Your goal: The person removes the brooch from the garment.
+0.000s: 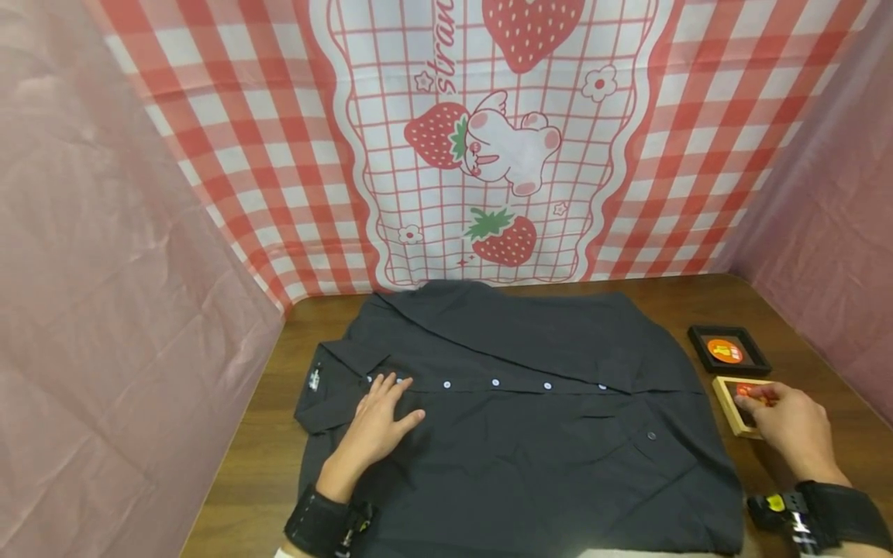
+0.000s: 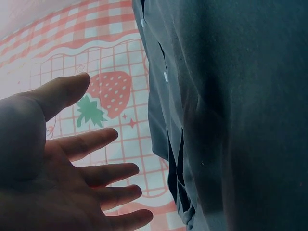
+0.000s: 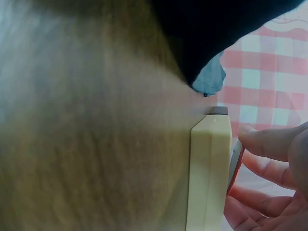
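Note:
A dark button-up shirt (image 1: 502, 465) lies spread out, its collar (image 1: 328, 387) at the left and a row of white buttons (image 1: 496, 383) along the placket. My left hand (image 1: 377, 422) is over the shirt near the collar, fingers straight and spread, holding nothing. At the right, my right hand (image 1: 798, 430) pinches a thin, flat red-edged piece (image 3: 235, 166) between thumb and fingers. This piece is tilted just above a light wooden tray (image 3: 207, 178), and the hand covers part of the tray in the head view.
Behind the wooden tray sits a black frame (image 1: 700, 350) with a round orange piece (image 1: 725, 351) inside. The brown wooden table (image 1: 244, 465) borders the shirt. A red-checked strawberry cloth (image 1: 265, 155) hangs at the back, with pink curtains (image 1: 125, 310) on both sides.

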{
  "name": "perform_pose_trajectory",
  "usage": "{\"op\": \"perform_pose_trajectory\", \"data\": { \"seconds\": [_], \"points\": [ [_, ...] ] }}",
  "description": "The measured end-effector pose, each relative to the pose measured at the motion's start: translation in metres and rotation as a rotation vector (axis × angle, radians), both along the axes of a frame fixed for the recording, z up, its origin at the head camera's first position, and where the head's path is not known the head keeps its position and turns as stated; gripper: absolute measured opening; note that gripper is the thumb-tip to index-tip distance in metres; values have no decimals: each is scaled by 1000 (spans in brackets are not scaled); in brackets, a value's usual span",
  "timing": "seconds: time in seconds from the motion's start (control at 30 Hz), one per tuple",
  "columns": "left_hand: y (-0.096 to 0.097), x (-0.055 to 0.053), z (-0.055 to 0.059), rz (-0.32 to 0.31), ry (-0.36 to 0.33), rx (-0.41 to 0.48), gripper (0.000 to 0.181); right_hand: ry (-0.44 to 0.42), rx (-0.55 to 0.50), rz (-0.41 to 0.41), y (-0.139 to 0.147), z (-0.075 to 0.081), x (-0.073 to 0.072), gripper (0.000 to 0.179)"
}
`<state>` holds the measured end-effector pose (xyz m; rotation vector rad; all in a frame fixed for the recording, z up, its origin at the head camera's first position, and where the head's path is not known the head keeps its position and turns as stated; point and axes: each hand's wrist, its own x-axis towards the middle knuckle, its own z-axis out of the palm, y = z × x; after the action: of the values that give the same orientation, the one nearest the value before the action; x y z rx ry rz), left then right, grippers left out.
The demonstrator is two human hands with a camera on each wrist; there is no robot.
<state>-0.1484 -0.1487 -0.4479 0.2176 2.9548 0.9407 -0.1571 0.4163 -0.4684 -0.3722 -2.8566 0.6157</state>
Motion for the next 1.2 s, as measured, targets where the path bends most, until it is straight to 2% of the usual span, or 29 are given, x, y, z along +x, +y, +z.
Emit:
{"op": "perform_pose_trajectory", "data": {
  "seconds": [0.27,0.53,0.8,1.03,1.2],
  "points": [
    [2,-1,-3,-4,-2,9,58,-12,23,8,4,-5,-1,36],
    [1,1,-5,0,-9,20,59,-53,35,67,7,-5,0,29],
    [0,1,-2,0,-6,4,57,-68,50,102,9,-3,-3,29],
    [-1,2,-5,-6,-16,28,57,-84,61,132,9,-3,-4,28],
    [0,1,-4,-6,-10,32,57,-85,67,130,7,-3,-3,29]
  ]
}}
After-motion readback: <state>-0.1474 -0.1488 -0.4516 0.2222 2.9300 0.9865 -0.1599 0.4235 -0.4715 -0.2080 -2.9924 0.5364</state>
